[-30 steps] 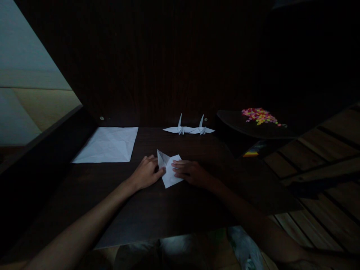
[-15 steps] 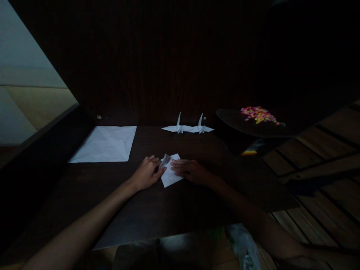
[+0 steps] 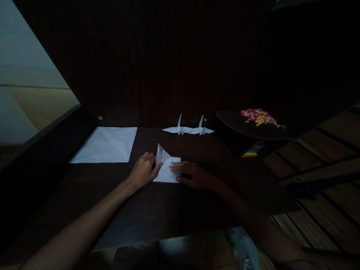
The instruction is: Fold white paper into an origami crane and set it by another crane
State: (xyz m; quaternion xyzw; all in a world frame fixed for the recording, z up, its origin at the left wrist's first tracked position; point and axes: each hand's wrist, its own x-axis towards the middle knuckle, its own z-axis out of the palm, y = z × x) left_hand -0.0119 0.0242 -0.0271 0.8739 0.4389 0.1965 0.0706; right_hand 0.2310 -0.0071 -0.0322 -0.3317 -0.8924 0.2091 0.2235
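Observation:
A folded white sheet of paper (image 3: 166, 172) lies on the dark tabletop in front of me, with one pointed flap standing up at its far left. My left hand (image 3: 144, 168) pinches its left edge, thumb on top and the other fingers curled at the side. Stretched out over the right part of the paper, my right hand (image 3: 194, 174) rests with its fingers slightly apart. Behind the paper, two white origami cranes (image 3: 180, 130) stand side by side, wings touching or overlapping.
A larger creased white sheet (image 3: 108, 144) lies at the left of the table (image 3: 140, 217). On a dark curved shelf (image 3: 233, 122) at the right sits a heap of small colourful pieces (image 3: 258, 117). A dark upright panel (image 3: 157, 67) rises behind the cranes.
The folded paper has turned, so its near edge now lies level. Its left flap stands taller and points away from me. Both hands remain at its sides.

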